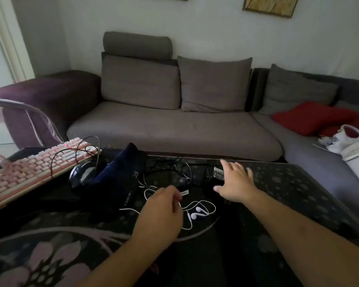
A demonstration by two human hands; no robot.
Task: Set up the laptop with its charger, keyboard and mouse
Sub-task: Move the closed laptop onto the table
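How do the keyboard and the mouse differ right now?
The keyboard is pink, long and flat, at the table's far left edge; the mouse is dark, small and rounded, just right of it. Both are wired, lie on the dark table, and neither hand touches them.

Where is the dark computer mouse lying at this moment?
In the head view, the dark computer mouse lies on the left part of the dark glass table, between the pink keyboard and the dark blue pouch.
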